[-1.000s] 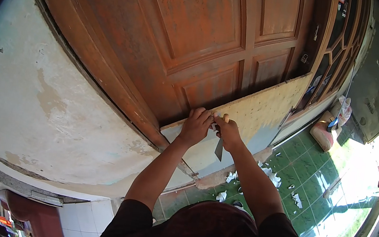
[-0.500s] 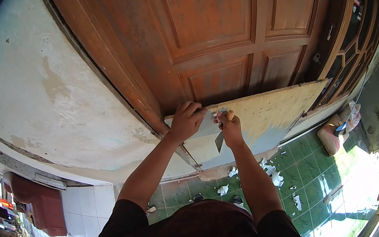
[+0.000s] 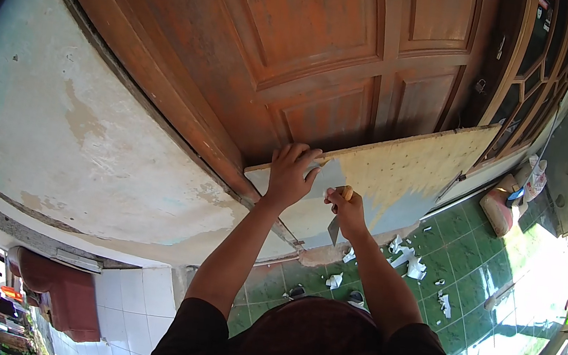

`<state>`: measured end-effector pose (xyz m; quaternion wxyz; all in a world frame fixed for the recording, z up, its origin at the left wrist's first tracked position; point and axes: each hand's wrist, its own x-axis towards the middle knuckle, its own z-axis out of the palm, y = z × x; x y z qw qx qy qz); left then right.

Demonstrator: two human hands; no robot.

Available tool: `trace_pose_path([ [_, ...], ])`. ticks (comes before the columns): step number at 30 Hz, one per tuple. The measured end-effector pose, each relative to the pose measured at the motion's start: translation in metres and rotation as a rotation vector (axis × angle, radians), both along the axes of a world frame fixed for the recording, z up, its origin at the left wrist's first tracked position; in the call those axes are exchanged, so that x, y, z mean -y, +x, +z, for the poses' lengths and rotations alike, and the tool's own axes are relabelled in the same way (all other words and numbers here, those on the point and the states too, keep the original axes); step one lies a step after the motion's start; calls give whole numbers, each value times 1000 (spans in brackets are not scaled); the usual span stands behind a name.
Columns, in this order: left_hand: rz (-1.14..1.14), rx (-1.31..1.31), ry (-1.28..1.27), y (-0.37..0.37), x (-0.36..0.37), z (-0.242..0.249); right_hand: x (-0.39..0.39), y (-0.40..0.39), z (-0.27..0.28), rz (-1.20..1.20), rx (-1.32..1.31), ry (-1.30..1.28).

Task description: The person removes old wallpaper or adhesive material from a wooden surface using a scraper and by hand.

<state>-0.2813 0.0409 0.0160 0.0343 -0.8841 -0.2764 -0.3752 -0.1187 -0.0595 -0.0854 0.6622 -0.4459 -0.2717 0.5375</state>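
A wooden board (image 3: pixel 399 163), partly bare and partly coated grey, stands across the lower part of a brown door (image 3: pixel 295 30). My left hand (image 3: pixel 291 175) rests on its upper edge at the left, fingers apart. Just right of it, my right hand (image 3: pixel 349 210) is closed around a scraper (image 3: pixel 333 231) with a wooden handle, its metal blade pointing down. A small pale bit shows at the fingertips of my right hand. Between the two hands lies a grey patch of the board.
White torn scraps (image 3: pixel 416 267) lie on the green tiled floor (image 3: pixel 456 252). At the right are a cushion-like bundle (image 3: pixel 499 207) and a window frame. A peeling wall (image 3: pixel 105 134) fills the left, with a dark red sofa (image 3: pixel 68 293) below it.
My left hand has spread its fingers over the board's edge. My right hand has moved slightly down and right with the scraper, and more of the grey patch shows.
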Motion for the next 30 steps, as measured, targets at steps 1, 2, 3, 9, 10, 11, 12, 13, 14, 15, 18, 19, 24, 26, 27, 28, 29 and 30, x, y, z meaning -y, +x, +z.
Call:
trace_pose_path([
  [1, 14, 16, -28, 3, -1, 0, 5, -6, 11, -42, 31, 30],
  [2, 27, 30, -56, 5, -1, 0, 8, -10, 21, -84, 61, 60],
  [3, 53, 14, -66, 6, 0, 0, 5, -9, 28, -89, 29, 67],
  [9, 113, -74, -90, 6, 2, 4, -27, -16, 61, -247, 364, 15],
  [10, 120, -79, -108, 6, 3, 6, -32, -17, 58, -280, 437, -4],
  [11, 127, -83, -126, 5, 3, 7, -36, -17, 54, -310, 452, 5],
  [12, 112, -83, -179, 4, 3, 8, -38, -19, 51, -340, 467, 12],
  [13, 96, -84, -231, 2, 1, 8, -40, -21, 47, -370, 481, 19],
  [14, 79, -84, -280, 2, -2, 9, -43, -22, 44, -397, 509, 44],
  [15, 62, -127, -301, 0, -4, 12, -43, -24, 44, -424, 538, 67],
  [18, 38, -227, -365, -8, -7, 16, -36, -27, 45, -464, 596, 76],
  [19, 50, -237, -376, -7, -7, 17, -33, -27, 47, -471, 610, 70],
  [24, 82, -250, -392, -7, -4, 18, -1, -29, -3, -487, 655, -75],
  [26, 62, -230, -342, -5, -6, 17, 8, -32, -28, -496, 561, -125],
  [27, 53, -224, -327, -7, -8, 14, 11, -36, -35, -497, 484, -115],
  [28, 44, -215, -311, -7, -10, 10, 11, -42, -18, -566, 515, -49],
  [29, 32, -207, -296, -7, -12, 6, 8, -51, -1, -636, 545, 15],
  [30, 38, -221, -312, -7, -12, 7, 4, -59, 19, -707, 576, 78],
])
